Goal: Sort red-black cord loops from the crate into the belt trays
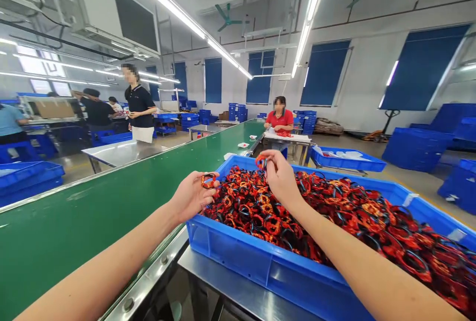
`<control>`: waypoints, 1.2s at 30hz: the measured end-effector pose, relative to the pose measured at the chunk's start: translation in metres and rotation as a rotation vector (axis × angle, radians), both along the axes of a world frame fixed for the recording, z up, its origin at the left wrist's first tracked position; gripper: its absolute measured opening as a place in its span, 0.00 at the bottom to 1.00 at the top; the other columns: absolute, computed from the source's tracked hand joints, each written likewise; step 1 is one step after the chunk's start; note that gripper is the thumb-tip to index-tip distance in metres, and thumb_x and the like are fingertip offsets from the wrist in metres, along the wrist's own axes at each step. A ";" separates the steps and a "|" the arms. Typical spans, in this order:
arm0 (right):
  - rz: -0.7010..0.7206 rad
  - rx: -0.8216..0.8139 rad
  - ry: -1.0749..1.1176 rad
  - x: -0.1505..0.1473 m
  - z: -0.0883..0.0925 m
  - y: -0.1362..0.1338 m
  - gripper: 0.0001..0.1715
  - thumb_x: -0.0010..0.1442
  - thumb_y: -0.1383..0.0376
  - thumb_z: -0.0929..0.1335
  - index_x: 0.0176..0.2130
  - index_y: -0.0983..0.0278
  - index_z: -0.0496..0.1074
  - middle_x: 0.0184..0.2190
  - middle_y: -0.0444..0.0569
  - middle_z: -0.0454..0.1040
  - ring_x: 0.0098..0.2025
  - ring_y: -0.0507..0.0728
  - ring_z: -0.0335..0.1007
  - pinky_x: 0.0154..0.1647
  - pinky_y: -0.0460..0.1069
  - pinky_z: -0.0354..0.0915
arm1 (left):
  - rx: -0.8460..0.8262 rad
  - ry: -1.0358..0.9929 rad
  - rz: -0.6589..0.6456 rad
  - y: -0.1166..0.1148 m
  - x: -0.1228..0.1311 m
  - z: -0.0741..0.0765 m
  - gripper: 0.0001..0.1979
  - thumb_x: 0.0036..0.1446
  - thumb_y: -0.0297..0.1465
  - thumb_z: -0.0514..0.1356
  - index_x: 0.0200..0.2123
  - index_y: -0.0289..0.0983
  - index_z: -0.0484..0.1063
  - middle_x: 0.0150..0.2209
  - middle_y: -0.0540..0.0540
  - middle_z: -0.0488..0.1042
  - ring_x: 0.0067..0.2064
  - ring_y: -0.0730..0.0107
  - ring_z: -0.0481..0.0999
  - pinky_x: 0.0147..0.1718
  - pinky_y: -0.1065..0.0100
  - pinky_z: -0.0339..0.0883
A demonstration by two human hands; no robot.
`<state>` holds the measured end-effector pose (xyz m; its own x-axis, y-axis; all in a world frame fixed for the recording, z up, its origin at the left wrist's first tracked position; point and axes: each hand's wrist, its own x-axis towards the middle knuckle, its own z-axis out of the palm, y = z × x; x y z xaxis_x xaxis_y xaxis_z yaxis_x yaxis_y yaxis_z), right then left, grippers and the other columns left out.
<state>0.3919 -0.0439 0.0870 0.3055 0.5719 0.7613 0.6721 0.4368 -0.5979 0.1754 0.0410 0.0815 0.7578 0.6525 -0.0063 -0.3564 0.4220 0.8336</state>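
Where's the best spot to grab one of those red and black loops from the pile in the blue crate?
Come from straight above and pinch a loop by its band with your fingers, at an edge standing clear of the pile. The loops in the blue crate lie tangled and overlapping, so a raised edge on top should lift with the least drag on its neighbours, as your right hand holds one by its edge.

Tangled red-black rings heaped in blue crate; 2 held above pile.
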 end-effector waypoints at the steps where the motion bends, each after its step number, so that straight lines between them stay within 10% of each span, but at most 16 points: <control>1: -0.011 -0.041 -0.124 -0.003 -0.004 -0.001 0.14 0.61 0.68 0.58 0.44 0.63 0.66 0.29 0.45 0.69 0.25 0.51 0.63 0.31 0.47 0.62 | -0.011 0.005 -0.003 -0.001 -0.006 0.000 0.12 0.57 0.32 0.49 0.39 0.32 0.67 0.29 0.45 0.67 0.20 0.80 0.59 0.12 0.79 0.51; 11: 0.082 -0.193 -0.468 -0.029 -0.017 -0.008 0.16 0.60 0.68 0.59 0.46 0.60 0.67 0.34 0.46 0.74 0.32 0.54 0.70 0.38 0.49 0.65 | -0.050 0.200 0.141 -0.014 -0.076 -0.014 0.16 0.62 0.37 0.47 0.41 0.32 0.67 0.28 0.46 0.68 0.17 0.83 0.56 0.10 0.82 0.47; 21: 0.100 -0.212 -0.492 -0.031 -0.031 -0.011 0.14 0.57 0.63 0.62 0.44 0.58 0.68 0.27 0.45 0.73 0.20 0.52 0.65 0.25 0.47 0.62 | 0.958 0.971 0.615 -0.075 -0.203 -0.030 0.21 0.46 0.38 0.66 0.44 0.42 0.67 0.35 0.49 0.74 0.31 0.69 0.70 0.35 0.66 0.69; 29: 0.064 -0.241 -0.509 -0.031 -0.037 -0.011 0.13 0.55 0.56 0.62 0.41 0.54 0.69 0.28 0.47 0.76 0.18 0.54 0.66 0.22 0.49 0.62 | 0.951 1.059 0.733 -0.095 -0.246 -0.044 0.16 0.46 0.39 0.64 0.39 0.41 0.70 0.29 0.51 0.72 0.29 0.70 0.69 0.35 0.65 0.69; 36: 0.030 -0.269 -0.534 -0.031 -0.037 -0.013 0.17 0.56 0.49 0.60 0.40 0.53 0.69 0.32 0.48 0.77 0.23 0.56 0.70 0.25 0.51 0.63 | 1.032 1.115 0.739 -0.104 -0.274 -0.061 0.15 0.49 0.38 0.63 0.42 0.44 0.73 0.42 0.46 0.70 0.35 0.67 0.71 0.38 0.65 0.67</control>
<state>0.3612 -0.0570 0.0504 -0.0993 0.7686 0.6320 0.8998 0.3405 -0.2728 -0.0983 -0.0631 0.0210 0.2310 0.9132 0.3357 0.6959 -0.3962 0.5989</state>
